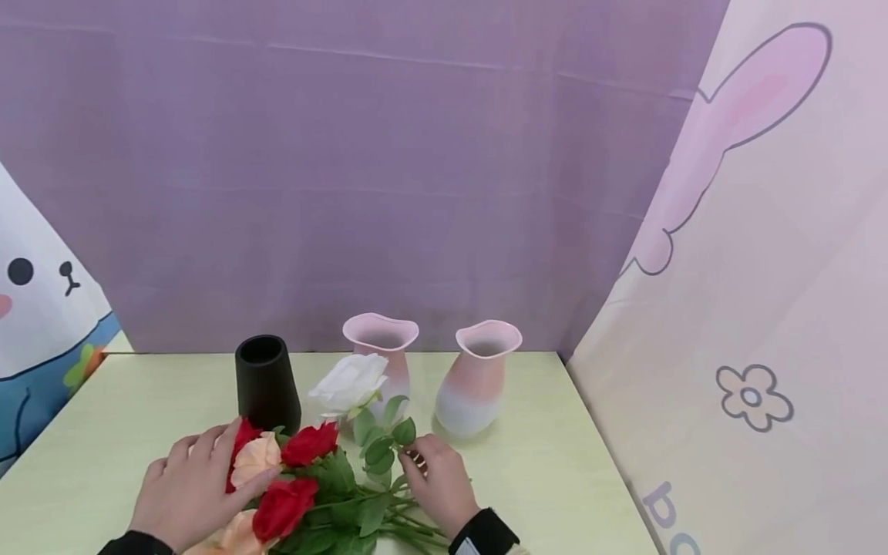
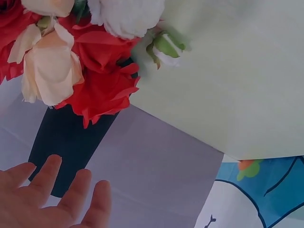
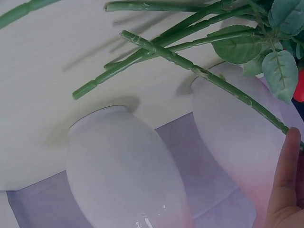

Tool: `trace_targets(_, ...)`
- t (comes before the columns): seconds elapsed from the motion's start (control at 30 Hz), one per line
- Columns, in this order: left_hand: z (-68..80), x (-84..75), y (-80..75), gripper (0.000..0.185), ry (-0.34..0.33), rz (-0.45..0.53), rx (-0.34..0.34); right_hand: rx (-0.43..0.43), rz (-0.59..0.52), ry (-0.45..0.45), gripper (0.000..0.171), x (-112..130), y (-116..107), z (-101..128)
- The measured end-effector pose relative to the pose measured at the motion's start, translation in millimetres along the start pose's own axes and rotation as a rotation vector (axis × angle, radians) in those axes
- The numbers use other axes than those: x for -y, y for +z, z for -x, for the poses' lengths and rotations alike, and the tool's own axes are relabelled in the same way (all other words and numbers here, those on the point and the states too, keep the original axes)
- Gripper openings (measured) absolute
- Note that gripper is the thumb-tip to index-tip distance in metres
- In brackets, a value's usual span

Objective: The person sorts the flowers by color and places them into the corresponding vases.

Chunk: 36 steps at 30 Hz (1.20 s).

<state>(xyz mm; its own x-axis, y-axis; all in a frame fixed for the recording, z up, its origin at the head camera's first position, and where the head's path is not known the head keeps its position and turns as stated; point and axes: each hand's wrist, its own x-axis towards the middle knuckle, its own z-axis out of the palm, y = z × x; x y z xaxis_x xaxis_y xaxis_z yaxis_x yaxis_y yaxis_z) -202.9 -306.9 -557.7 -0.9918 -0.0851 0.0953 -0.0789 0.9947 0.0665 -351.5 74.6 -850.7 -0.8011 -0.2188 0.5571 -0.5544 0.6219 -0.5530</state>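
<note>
Bunch of artificial roses point(image 1: 305, 493) lies on the pale green table point(image 1: 555, 478), near edge, in front of three vases. Left hand point(image 1: 190, 489) rests flat on the blooms, fingers spread and straight, touching a peach rose point(image 1: 255, 459). Right hand point(image 1: 440, 482) sits among the green stems point(image 1: 409, 524), fingertips pinching at a stem beside the leaves point(image 1: 381, 447). White rose point(image 1: 350, 383) rises toward the middle pink vase point(image 1: 385, 351). Black vase point(image 1: 266, 381) left, second pink vase point(image 1: 479, 378) right.
</note>
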Motion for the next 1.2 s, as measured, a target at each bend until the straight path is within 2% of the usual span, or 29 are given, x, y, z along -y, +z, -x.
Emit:
trace_targets(0.03, -2.9, 3.4, 5.6, 0.126, 0.010, 0.003, -0.023, 0.005, 0.002, 0.011, 0.011, 5.4, -5.7, -1.9)
trace_targets(0.07, -4.5, 3.4, 3.8, 0.127, 0.010, 0.000, -0.030, 0.004, -0.004, 0.016, 0.011, 10.6, -11.2, -3.6)
trace_targets(0.2, 0.6, -13.0, -34.7, 0.122, 0.026, -0.026, 0.029, 0.000, 0.010, 0.030, 0.010, 22.2, -27.5, -6.9)
trace_targets(0.23, 0.6, -12.8, -37.0, 0.123, 0.042, -0.030, 0.044, 0.001, 0.014, 0.033, 0.010, 22.0, -29.1, -7.2)
trace_targets(0.27, -3.2, -9.2, -28.3, 0.122, 0.030, -0.031, 0.030, -0.003, 0.009, 0.033, 0.010, 20.5, -29.7, -7.2)
trace_targets(0.3, -9.7, -1.1, -11.7, 0.123, 0.023, -0.030, 0.009, -0.007, 0.006, 0.036, 0.010, 17.9, -29.3, -7.3)
trace_targets(0.33, -18.4, 10.7, 12.7, 0.123, 0.020, -0.035, -0.032, -0.009, 0.002, 0.037, 0.010, 14.4, -28.5, -7.5)
trace_targets(0.43, -55.3, 54.4, 105.5, 0.123, 0.026, -0.057, -0.170, -0.028, -0.048, 0.029, 0.010, 1.5, -25.8, -9.8)
trace_targets(0.47, -68.6, 67.0, 133.8, 0.121, 0.023, -0.068, -0.207, -0.037, -0.067, 0.027, 0.011, -2.8, -25.3, -11.4)
trace_targets(0.5, -79.8, 77.1, 155.5, 0.120, 0.036, -0.084, -0.234, -0.041, -0.091, 0.033, 0.012, -6.2, -25.4, -13.1)
trace_targets(0.57, -97.9, 91.1, 187.4, 0.119, 0.069, -0.105, -0.271, -0.043, -0.130, 0.050, 0.013, -10.2, -27.8, -17.1)
trace_targets(0.63, -109.6, 96.5, 201.8, 0.120, 0.087, -0.127, -0.290, -0.045, -0.153, 0.077, 0.014, -11.7, -30.8, -21.1)
trace_targets(0.7, -116.9, 97.5, 205.8, 0.121, 0.104, -0.149, -0.312, -0.048, -0.169, 0.094, 0.014, -11.0, -34.0, -25.2)
trace_targets(0.83, -123.4, 90.8, 202.2, 0.121, 0.123, -0.172, -0.332, -0.062, -0.194, 0.109, 0.013, -9.6, -39.8, -30.0)
trace_targets(1.03, -127.8, 74.2, 200.8, 0.116, 0.176, -0.146, -0.353, -0.069, -0.242, 0.140, 0.010, -8.5, -50.0, -36.9)
trace_targets(1.2, -128.6, 61.9, 200.3, 0.115, 0.214, -0.143, -0.370, -0.061, -0.265, 0.130, 0.006, -6.8, -59.7, -50.4)
